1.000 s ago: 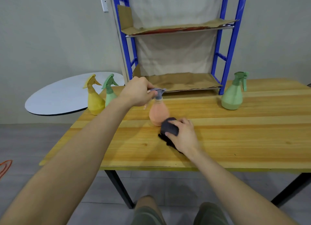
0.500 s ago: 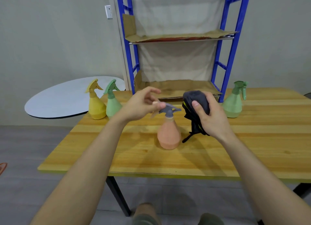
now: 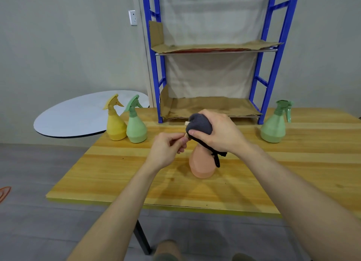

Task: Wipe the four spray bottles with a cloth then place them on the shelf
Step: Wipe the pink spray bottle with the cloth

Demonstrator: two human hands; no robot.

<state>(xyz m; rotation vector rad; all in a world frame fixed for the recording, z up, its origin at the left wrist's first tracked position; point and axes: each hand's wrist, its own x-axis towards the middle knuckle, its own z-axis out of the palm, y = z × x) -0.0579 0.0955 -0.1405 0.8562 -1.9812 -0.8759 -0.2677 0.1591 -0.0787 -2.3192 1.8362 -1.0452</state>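
An orange spray bottle stands on the wooden table in front of me. My right hand grips a dark grey cloth wrapped over the bottle's spray head, which is hidden. My left hand pinches the trigger tip that pokes out at the cloth's left edge. A yellow bottle and a light green bottle stand side by side at the table's back left. A darker green bottle stands at the back right.
A blue-framed shelf stands at the table's back edge, its two levels lined with cardboard. A round white tabletop lies beyond the table's left corner. Grey floor lies below, with an orange cable at far left.
My right hand lifted the cloth off the table and brought it down over the orange bottle's spray head. My left hand slid from the head to its trigger tip.
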